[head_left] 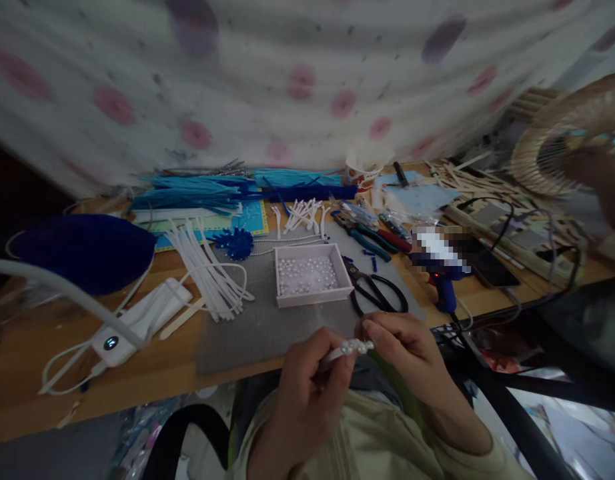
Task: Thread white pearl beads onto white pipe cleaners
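Observation:
Low in front of my body, my left hand is closed, pinching a white stem with pearl beads between thumb and fingers. The pearls sit clustered at its right end. My right hand is beside that end, thumb and fingertips pressed together; what they hold, if anything, is too small to make out. Just beyond the hands stands a pale pink open box with loose pearl beads inside. Black-handled scissors lie to the right of the box.
White stems, a blue tinsel-like ball and blue pipe cleaners lie left and behind. Pliers, a blue glue gun and a phone are right. A white power bank lies left. Another person's hand holds a woven ring.

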`<state>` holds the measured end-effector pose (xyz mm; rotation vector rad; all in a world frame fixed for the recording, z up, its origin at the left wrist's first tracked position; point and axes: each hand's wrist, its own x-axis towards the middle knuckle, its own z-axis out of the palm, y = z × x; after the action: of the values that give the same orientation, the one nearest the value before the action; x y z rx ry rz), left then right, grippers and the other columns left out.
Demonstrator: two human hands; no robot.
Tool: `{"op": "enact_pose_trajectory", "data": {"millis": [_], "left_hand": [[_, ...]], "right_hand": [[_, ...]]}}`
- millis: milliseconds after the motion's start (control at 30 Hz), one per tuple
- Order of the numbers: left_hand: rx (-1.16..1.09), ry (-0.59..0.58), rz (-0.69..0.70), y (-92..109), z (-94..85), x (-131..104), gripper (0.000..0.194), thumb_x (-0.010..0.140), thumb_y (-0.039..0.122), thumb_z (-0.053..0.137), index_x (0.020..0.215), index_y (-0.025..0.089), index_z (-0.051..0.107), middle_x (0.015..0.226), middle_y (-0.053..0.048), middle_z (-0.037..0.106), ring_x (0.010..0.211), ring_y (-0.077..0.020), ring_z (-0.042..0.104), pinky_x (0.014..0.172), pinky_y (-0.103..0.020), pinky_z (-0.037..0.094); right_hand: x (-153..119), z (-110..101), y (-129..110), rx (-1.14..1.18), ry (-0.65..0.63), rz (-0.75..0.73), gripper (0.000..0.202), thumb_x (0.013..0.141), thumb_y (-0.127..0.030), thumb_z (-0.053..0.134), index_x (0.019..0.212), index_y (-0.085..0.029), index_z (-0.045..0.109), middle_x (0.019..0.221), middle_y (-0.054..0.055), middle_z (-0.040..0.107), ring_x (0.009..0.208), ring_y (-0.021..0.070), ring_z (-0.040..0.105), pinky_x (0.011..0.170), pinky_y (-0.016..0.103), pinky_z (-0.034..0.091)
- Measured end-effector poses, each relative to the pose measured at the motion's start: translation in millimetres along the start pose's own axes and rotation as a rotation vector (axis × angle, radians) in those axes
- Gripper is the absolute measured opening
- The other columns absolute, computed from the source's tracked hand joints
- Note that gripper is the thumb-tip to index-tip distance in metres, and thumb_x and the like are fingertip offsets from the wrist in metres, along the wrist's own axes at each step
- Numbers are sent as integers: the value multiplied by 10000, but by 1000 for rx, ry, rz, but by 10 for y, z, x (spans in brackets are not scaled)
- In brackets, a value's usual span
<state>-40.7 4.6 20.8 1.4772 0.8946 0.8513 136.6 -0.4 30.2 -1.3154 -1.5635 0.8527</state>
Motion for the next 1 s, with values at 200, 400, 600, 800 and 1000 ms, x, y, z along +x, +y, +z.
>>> {"op": "enact_pose_trajectory", "data": {"millis": [200,400,600,800,1000], "left_hand": [[22,-3,24,-21,-40,-4,218,995,277,557,787,228,603,670,39,514,641,-152,428,596,-294,281],[-177,54,-49,-41,-6,39,295,989,350,572,730,226,505,654,59,372,618,-145,334,576,-295,258],[-268,57,-104,-77,-19,94,336,962,441,632,731,220,529,644,67,365,592,-129,299,555,-279,259],[-374,92,-191,-113,-13,138,366,901,549,703,771,222,604,568,96,341,518,-106,252,522,-258,275],[-459,128,-198,-175,22,181,447,823,621,762,738,205,623,520,102,372,482,-78,260,479,-228,246]], "right_hand": [[-13,30,-1,26,-3,2,573,1030,-545,454,570,-220,349,527,-52,308,480,101,310,477,288,240],[-19,65,102,278,142,7,607,1057,-504,434,528,-221,342,496,-50,318,481,113,327,492,282,303],[2,104,47,305,258,1,228,940,-413,702,828,-215,713,770,20,621,657,148,558,562,255,450],[35,169,66,328,275,-47,209,930,-364,723,775,-224,728,733,9,623,664,140,583,574,230,468],[80,172,125,280,297,-51,207,906,-341,752,740,-220,727,707,-2,619,646,129,581,565,211,468]]}}
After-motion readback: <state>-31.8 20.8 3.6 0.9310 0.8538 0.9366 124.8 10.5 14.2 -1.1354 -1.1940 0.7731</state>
